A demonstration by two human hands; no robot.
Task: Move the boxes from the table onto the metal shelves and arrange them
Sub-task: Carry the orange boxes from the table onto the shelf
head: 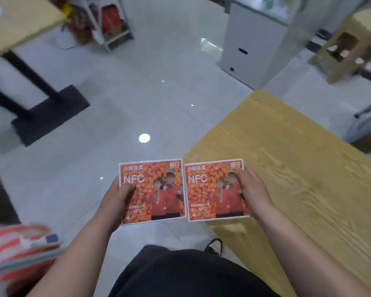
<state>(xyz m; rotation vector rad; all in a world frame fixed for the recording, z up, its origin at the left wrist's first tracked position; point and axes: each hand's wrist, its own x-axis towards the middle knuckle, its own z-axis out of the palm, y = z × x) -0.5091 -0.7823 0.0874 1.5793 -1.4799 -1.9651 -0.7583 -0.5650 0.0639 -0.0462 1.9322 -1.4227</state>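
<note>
I hold two identical orange boxes printed with "NFC", side by side at waist height. My left hand [116, 198] grips the left box [156, 189] by its left edge, thumb on top. My right hand [252, 189] grips the right box [210, 191] by its right edge. The left box hangs over the white tiled floor; the right box overlaps the near corner of the wooden table [298, 168] at the right. A white metal shelf unit [107, 24] with red and orange goods stands far off at the upper left.
Another wooden table with a black leg and base plate [49, 114] is at the left. A white cabinet [251, 50] and a tan plastic stool [343, 50] stand at the back right. A red-striped bag [19, 251] lies at the lower left.
</note>
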